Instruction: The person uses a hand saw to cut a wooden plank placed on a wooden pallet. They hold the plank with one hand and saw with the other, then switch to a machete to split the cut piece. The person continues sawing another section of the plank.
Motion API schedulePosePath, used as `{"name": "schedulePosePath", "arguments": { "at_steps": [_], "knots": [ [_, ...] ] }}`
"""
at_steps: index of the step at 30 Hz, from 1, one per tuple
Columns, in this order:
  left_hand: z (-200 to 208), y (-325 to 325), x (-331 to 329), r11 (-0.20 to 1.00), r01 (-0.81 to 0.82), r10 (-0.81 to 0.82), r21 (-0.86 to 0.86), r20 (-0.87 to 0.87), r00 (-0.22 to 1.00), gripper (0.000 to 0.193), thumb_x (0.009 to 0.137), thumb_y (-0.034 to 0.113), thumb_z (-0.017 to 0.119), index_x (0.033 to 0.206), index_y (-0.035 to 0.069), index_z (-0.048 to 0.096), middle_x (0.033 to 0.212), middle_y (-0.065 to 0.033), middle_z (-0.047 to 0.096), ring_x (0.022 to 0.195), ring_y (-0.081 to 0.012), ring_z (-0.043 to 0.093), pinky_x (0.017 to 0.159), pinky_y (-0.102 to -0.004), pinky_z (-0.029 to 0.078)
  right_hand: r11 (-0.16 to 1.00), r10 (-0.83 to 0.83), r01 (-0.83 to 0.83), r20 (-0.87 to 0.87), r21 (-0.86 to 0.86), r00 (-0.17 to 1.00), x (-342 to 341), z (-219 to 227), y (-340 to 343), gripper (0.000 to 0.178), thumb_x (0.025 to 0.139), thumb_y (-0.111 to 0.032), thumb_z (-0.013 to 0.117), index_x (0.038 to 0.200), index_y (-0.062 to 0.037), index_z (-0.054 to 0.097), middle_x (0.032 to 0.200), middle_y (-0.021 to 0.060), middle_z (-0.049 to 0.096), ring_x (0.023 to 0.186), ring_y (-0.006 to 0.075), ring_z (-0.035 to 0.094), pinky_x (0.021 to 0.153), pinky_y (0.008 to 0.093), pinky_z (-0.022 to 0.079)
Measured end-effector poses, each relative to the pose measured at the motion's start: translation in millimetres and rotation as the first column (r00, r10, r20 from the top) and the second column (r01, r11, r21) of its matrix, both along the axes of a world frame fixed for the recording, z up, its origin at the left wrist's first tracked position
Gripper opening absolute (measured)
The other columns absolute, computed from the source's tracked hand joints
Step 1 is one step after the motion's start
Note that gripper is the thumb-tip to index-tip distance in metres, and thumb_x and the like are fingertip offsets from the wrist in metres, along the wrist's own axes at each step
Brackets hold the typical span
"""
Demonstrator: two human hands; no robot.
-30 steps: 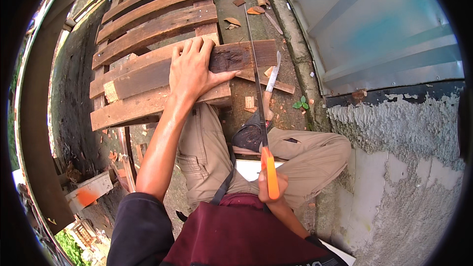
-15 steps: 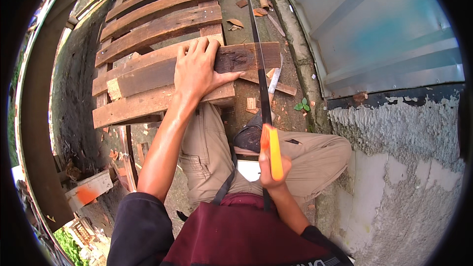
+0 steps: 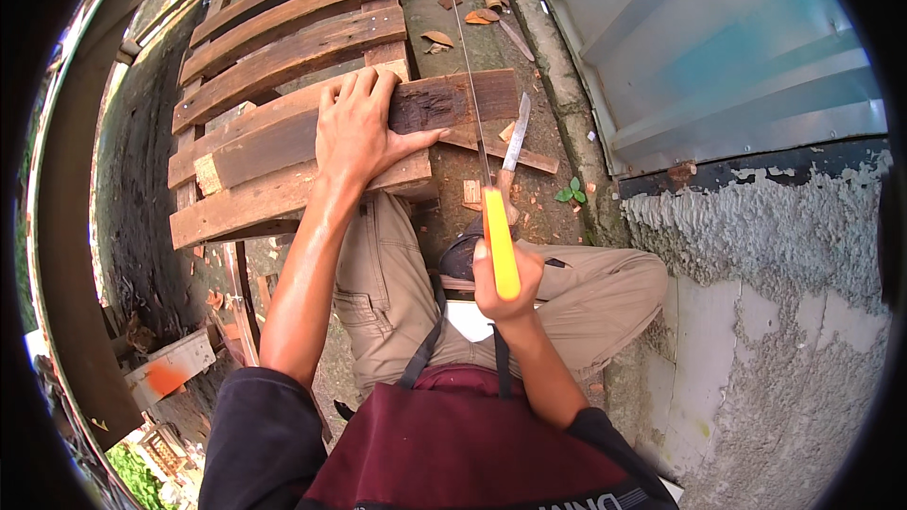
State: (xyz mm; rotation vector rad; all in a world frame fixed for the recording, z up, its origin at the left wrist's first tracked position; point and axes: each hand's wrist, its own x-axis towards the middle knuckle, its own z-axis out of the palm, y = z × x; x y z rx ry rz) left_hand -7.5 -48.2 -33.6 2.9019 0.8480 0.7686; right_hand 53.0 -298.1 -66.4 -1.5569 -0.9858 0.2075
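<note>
Left hand: palm down and open across the dark board, fingers pointing away from the body, thumb stretched out to the right. It appears to press rather than grip, probably so the wood cannot slide or lift. Right hand: closed firmly around the yellow-orange handle of a saw, in front of the body, blade pointing forward.

The board lies along the slatted wooden surface, its right end projecting past the edge. The blade crosses that overhang — presumably placed there so the teeth have free air below and stay off the slats. (Whether the teeth are seated in a cut cannot be told from above; the blade is nearly edge-on.) The thumb tip is near the blade, though apart from it; the fingers lie farther left.

Body: seated low, the trousered left leg reaching up to the near edge of the surface, the right knee bent outward — likely to leave room for the sawing arm.

Beyond the overhang, on the ground: a knife, blade pointing away from the person; a narrow wood strip; a pale offcut; a small green plant. Metal sheeting stands to the right.
</note>
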Motion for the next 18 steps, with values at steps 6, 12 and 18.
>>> {"name": "schedulePosePath", "arguments": {
  "at_steps": [6, 12, 18],
  "knots": [
    [0, -1, -3, 1.000, -0.005, 0.005, 0.016, -0.013, 1.000, 0.076, 0.063, 0.063, 0.085, 0.106, 0.004, 0.064, 0.101, -0.0098, 0.060, 0.104, -0.0291, 0.060, 0.095, -0.0440, 0.043, 0.998, 0.062, -0.062, 0.008, 0.010, 0.998, -49, -49, -127, 0.009, 0.083, -0.001, 0.063, 0.078, 0.0065, 0.063, 0.062, 0.0136, 0.059, 0.050, 0.0270, 0.062, 0.050, 0.0371, 0.049],
    [-2, 2, 3, 1.000, -0.004, 0.004, 0.019, 0.006, 1.000, 0.078, 0.064, 0.065, 0.084, 0.106, 0.003, 0.064, 0.100, -0.0106, 0.060, 0.104, -0.0297, 0.060, 0.096, -0.0447, 0.042, 1.000, 0.013, -0.013, -0.034, -0.016, 0.999, 17, 6, 18, 0.006, 0.084, 0.000, 0.064, 0.079, 0.0023, 0.064, 0.061, 0.0116, 0.059, 0.049, 0.0266, 0.061, 0.050, 0.0361, 0.047],
    [0, -1, 1, 1.000, -0.006, 0.006, 0.005, -0.002, 1.000, 0.075, 0.061, 0.059, 0.086, 0.105, 0.002, 0.064, 0.101, -0.0114, 0.061, 0.105, -0.0304, 0.059, 0.093, -0.0446, 0.043, 0.999, 0.021, -0.020, 0.019, -0.042, 1.000, -14, -18, -40, 0.008, 0.086, 0.001, 0.062, 0.078, 0.0027, 0.061, 0.060, 0.0118, 0.054, 0.048, 0.0289, 0.058, 0.047, 0.0364, 0.045]
  ]
}}
